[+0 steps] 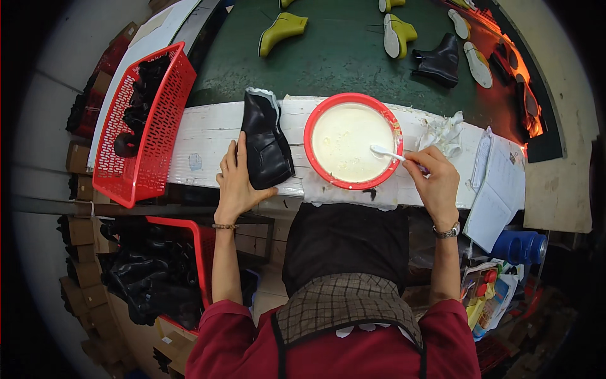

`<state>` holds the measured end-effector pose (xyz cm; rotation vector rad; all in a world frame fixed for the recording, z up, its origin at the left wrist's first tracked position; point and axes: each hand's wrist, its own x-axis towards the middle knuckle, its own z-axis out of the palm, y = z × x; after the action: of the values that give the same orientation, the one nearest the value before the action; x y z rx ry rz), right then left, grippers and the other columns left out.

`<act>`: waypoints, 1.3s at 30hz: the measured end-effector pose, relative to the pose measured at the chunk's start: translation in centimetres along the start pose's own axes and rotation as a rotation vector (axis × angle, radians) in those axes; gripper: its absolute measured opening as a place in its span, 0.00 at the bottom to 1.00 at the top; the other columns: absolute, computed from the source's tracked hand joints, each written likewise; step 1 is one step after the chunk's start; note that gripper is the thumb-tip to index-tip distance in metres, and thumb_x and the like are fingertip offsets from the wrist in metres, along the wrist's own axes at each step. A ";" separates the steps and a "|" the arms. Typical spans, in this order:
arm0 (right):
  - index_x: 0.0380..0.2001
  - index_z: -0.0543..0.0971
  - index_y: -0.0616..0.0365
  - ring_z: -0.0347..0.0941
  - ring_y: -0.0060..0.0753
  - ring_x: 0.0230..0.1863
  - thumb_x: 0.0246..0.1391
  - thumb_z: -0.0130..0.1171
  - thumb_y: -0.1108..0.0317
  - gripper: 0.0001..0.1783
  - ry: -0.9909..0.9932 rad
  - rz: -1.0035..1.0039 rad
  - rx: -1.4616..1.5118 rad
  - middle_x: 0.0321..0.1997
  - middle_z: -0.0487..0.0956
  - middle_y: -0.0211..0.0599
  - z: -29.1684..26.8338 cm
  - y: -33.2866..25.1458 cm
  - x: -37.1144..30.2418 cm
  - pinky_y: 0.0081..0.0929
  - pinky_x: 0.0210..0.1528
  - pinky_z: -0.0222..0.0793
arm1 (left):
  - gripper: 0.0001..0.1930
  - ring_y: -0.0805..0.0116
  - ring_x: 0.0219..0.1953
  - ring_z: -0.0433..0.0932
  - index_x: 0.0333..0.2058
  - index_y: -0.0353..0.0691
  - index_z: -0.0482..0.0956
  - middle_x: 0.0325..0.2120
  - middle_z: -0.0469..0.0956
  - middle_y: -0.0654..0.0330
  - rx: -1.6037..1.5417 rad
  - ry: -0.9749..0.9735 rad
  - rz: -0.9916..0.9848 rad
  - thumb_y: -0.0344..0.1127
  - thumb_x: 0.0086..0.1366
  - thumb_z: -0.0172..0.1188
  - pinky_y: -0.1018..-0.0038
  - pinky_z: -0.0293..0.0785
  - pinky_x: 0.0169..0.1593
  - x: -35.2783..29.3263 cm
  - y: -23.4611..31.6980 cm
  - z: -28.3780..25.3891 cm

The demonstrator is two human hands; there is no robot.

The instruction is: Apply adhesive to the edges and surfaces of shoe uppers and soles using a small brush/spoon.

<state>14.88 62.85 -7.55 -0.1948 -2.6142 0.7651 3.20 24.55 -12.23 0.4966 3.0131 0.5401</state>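
A black leather ankle boot (pixel 265 148) with a pale lining at its opening lies on the white bench. My left hand (pixel 237 180) grips it from the left, fingers along its side and thumb at the near end. To the right stands a red-rimmed bowl (pixel 308 142) of creamy white liquid (pixel 347 142). Between the thumb and fingers of my right hand (pixel 435 177) is the handle of a slim white brush (pixel 390 153), like a toothbrush. Its head rests at the liquid's surface, near the bowl's right side; the bristles are not visible.
A red perforated basket (pixel 165 120) holding dark pieces stands at left; black boots (pixel 151 271) fill another below. Beyond the white bench (pixel 208 139), a green belt (pixel 341 57) carries yellow boots (pixel 281 31) and a black boot (pixel 440 60). Crumpled cloth (pixel 444 134) and papers (pixel 495 189) lie right.
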 end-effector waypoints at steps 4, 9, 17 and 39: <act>0.37 0.87 0.58 0.76 0.33 0.26 0.54 0.71 0.67 0.08 0.039 0.050 0.169 0.29 0.80 0.36 0.2 0.2 -0.2 0.27 0.29 0.69 | 0.58 0.34 0.66 0.60 0.75 0.56 0.51 0.69 0.53 0.38 -0.130 0.140 0.043 0.21 0.44 0.66 0.48 0.65 0.64 0.6 -0.2 0.1; 0.37 0.87 0.59 0.75 0.31 0.25 0.54 0.70 0.70 0.08 0.012 0.103 0.147 0.29 0.80 0.36 0.4 1.3 -0.8 0.25 0.29 0.68 | 0.51 0.37 0.64 0.66 0.70 0.49 0.65 0.67 0.61 0.39 -0.190 0.365 0.076 0.07 0.43 0.49 0.54 0.64 0.67 0.1 0.4 -0.3; 0.39 0.87 0.60 0.72 0.21 0.27 0.55 0.70 0.73 0.08 0.137 0.085 0.390 0.31 0.80 0.31 0.3 -1.0 0.2 0.20 0.27 0.64 | 0.47 0.38 0.69 0.64 0.66 0.37 0.70 0.68 0.62 0.38 -0.209 0.509 0.364 0.08 0.41 0.47 0.54 0.64 0.69 -1.0 6.0 -3.2; 0.38 0.88 0.60 0.77 0.22 0.33 0.49 0.73 0.76 0.11 0.231 -0.189 0.484 0.35 0.80 0.33 0.4 -1.7 3.2 0.19 0.34 0.72 | 0.33 0.44 0.69 0.66 0.67 0.29 0.65 0.68 0.63 0.38 -0.372 0.550 0.485 0.21 0.62 0.62 0.62 0.63 0.69 -2.1 11.7 -3.9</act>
<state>11.80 62.00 -5.80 0.0978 -2.1221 1.1951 8.38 33.01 -4.60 1.2302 3.1220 1.4458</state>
